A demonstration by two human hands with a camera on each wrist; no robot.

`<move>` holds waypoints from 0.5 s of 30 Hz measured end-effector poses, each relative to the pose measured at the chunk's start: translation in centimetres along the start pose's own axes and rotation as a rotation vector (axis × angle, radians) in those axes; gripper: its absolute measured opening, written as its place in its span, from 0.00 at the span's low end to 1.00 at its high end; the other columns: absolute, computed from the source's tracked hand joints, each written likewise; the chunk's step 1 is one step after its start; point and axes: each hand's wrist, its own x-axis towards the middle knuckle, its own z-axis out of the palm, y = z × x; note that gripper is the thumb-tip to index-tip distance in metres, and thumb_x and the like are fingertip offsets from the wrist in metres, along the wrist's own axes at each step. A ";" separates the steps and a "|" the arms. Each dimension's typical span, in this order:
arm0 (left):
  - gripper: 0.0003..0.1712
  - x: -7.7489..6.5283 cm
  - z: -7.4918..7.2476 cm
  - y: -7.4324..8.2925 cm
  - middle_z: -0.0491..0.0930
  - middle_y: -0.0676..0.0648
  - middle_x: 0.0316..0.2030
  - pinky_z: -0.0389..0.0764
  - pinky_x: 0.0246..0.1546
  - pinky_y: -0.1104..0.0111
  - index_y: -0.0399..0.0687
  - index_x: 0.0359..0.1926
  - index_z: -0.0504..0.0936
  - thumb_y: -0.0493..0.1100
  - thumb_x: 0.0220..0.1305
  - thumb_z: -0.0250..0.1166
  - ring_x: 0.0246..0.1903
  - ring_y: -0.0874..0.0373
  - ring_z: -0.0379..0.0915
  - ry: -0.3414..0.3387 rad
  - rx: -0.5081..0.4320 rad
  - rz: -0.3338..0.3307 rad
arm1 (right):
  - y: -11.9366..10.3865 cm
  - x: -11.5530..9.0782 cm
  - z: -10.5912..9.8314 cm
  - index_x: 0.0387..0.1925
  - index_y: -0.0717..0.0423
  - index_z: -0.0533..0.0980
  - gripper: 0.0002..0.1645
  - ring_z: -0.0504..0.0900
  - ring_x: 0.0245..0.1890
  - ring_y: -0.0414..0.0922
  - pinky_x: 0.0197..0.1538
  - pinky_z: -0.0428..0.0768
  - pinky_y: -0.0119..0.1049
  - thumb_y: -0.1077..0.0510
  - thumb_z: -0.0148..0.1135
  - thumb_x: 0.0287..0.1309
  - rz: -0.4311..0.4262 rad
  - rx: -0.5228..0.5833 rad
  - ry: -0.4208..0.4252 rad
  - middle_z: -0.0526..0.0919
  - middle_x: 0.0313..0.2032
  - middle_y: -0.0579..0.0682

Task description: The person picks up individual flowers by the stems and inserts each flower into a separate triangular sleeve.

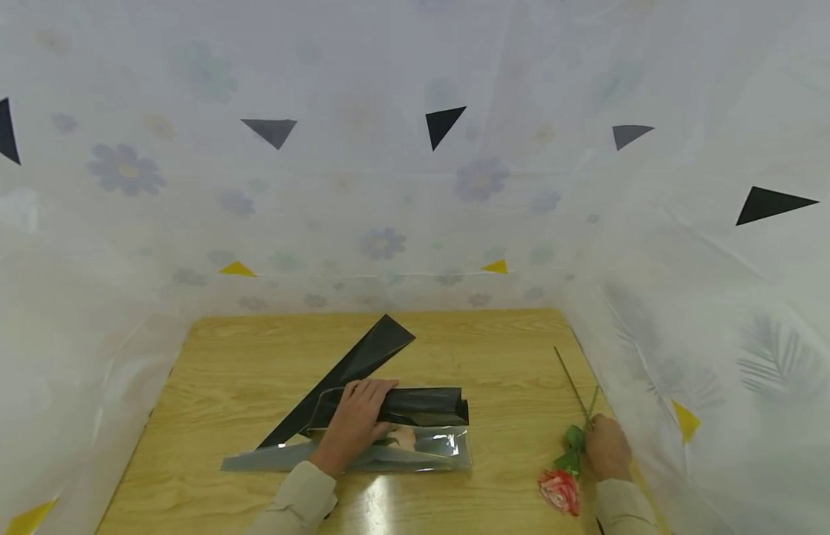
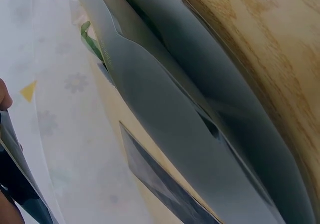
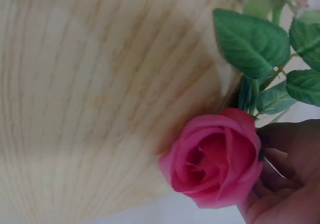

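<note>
My left hand [image 1: 357,423] lies across a black wrapping sleeve [image 1: 421,406] and grips its edge; the left wrist view shows fingertips on either side of a dark sheet [image 2: 20,169]. Just below it lies a grey, clear-fronted flower sleeve [image 1: 448,446] with a pale rose [image 1: 404,438] inside. At the table's right side, my right hand [image 1: 608,447] pinches a pink rose [image 3: 215,159] close below its bloom. A red-and-white rose [image 1: 559,490] with green leaves [image 1: 570,461] is beside that hand, its head toward me. The right hand hides part of the stems.
A long black folded wrapper [image 1: 361,353] slants behind the left hand. Thin green stems [image 1: 570,379] extend away along the right side of the wooden table [image 1: 495,357]. White patterned plastic sheeting [image 1: 415,208] closes in the back and both sides.
</note>
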 end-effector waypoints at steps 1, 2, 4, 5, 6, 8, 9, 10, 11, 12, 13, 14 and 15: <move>0.51 0.0 0.0 0.0 0.71 0.51 0.54 0.63 0.50 0.56 0.50 0.64 0.65 0.55 0.38 0.77 0.52 0.55 0.66 0.000 0.002 -0.001 | 0.0 0.0 0.0 0.36 0.75 0.74 0.11 0.78 0.31 0.64 0.32 0.75 0.55 0.67 0.50 0.58 -0.007 0.003 0.008 0.78 0.30 0.69; 0.51 0.0 0.0 0.0 0.71 0.51 0.54 0.63 0.50 0.56 0.50 0.64 0.65 0.55 0.37 0.77 0.52 0.55 0.66 0.001 0.001 -0.001 | -0.1 0.0 0.1 0.36 0.75 0.75 0.11 0.78 0.31 0.64 0.33 0.75 0.56 0.68 0.50 0.57 -0.014 0.005 0.016 0.78 0.30 0.69; 0.50 0.0 -0.1 0.0 0.71 0.51 0.54 0.63 0.50 0.57 0.50 0.64 0.65 0.55 0.38 0.77 0.52 0.55 0.66 -0.003 0.009 -0.003 | -0.1 0.1 0.1 0.33 0.75 0.75 0.11 0.78 0.30 0.65 0.32 0.74 0.56 0.68 0.50 0.56 -0.020 0.008 0.023 0.78 0.29 0.69; 0.50 0.0 -0.1 0.0 0.71 0.51 0.54 0.63 0.50 0.57 0.50 0.64 0.65 0.54 0.38 0.77 0.52 0.55 0.66 -0.005 0.013 -0.004 | -0.1 0.1 0.1 0.32 0.75 0.75 0.11 0.78 0.30 0.65 0.32 0.74 0.56 0.68 0.49 0.55 -0.023 0.008 0.026 0.78 0.28 0.68; 0.49 0.0 -0.2 0.0 0.71 0.51 0.54 0.63 0.50 0.57 0.50 0.64 0.65 0.54 0.39 0.77 0.52 0.55 0.66 -0.007 0.018 -0.006 | -0.1 0.2 0.1 0.30 0.74 0.76 0.10 0.78 0.29 0.64 0.31 0.74 0.55 0.69 0.50 0.55 -0.024 0.004 0.025 0.78 0.27 0.68; 0.48 0.0 -0.2 0.0 0.71 0.51 0.54 0.63 0.51 0.57 0.49 0.63 0.65 0.54 0.40 0.76 0.52 0.55 0.66 -0.010 0.029 -0.007 | -0.2 0.2 0.0 0.28 0.73 0.76 0.10 0.78 0.28 0.64 0.30 0.74 0.55 0.68 0.50 0.54 -0.023 0.001 0.028 0.78 0.25 0.67; 0.48 0.0 -0.2 0.0 0.71 0.51 0.54 0.63 0.51 0.57 0.50 0.63 0.65 0.53 0.41 0.76 0.52 0.56 0.66 -0.011 0.033 -0.008 | -0.3 0.2 -0.1 0.26 0.73 0.75 0.10 0.78 0.27 0.64 0.30 0.73 0.55 0.68 0.50 0.53 -0.025 0.001 0.031 0.78 0.25 0.66; 0.48 0.0 -0.3 -0.1 0.71 0.51 0.54 0.63 0.51 0.58 0.50 0.64 0.65 0.53 0.41 0.76 0.51 0.56 0.66 -0.013 0.035 -0.011 | -0.4 0.2 -0.3 0.26 0.72 0.75 0.10 0.78 0.27 0.63 0.30 0.73 0.55 0.68 0.50 0.53 -0.028 0.004 0.034 0.78 0.24 0.66; 0.47 0.1 -0.3 -0.1 0.71 0.51 0.53 0.63 0.51 0.58 0.50 0.64 0.65 0.53 0.42 0.76 0.51 0.56 0.66 -0.011 0.037 -0.011 | -0.5 0.2 -0.5 0.26 0.72 0.76 0.10 0.78 0.27 0.63 0.30 0.74 0.55 0.68 0.50 0.53 -0.034 0.006 0.036 0.78 0.25 0.66; 0.47 0.1 -0.3 -0.1 0.71 0.51 0.53 0.63 0.50 0.58 0.50 0.63 0.66 0.53 0.41 0.76 0.51 0.56 0.67 -0.005 0.037 -0.010 | -0.6 0.2 -0.6 0.26 0.72 0.76 0.10 0.78 0.28 0.63 0.31 0.73 0.55 0.68 0.50 0.53 -0.039 0.012 0.041 0.78 0.25 0.65; 0.48 0.1 -0.3 -0.2 0.71 0.51 0.53 0.63 0.50 0.58 0.50 0.64 0.66 0.53 0.41 0.76 0.50 0.56 0.67 -0.002 0.041 -0.009 | -0.8 0.1 -0.8 0.27 0.72 0.76 0.09 0.78 0.28 0.63 0.32 0.74 0.55 0.69 0.50 0.52 -0.046 0.021 0.046 0.78 0.25 0.66; 0.48 0.1 -0.3 -0.2 0.71 0.51 0.53 0.63 0.50 0.57 0.49 0.63 0.66 0.53 0.41 0.76 0.50 0.55 0.67 0.002 0.040 -0.009 | -1.0 0.1 -1.0 0.28 0.72 0.76 0.09 0.78 0.29 0.63 0.33 0.74 0.55 0.69 0.50 0.52 -0.052 0.032 0.046 0.78 0.27 0.66; 0.48 0.1 -0.3 -0.3 0.71 0.51 0.53 0.63 0.50 0.57 0.49 0.63 0.66 0.53 0.40 0.77 0.50 0.55 0.67 0.006 0.039 -0.009 | -1.2 0.0 -1.2 0.30 0.73 0.76 0.09 0.78 0.31 0.63 0.34 0.74 0.56 0.69 0.51 0.52 -0.058 0.041 0.047 0.79 0.28 0.66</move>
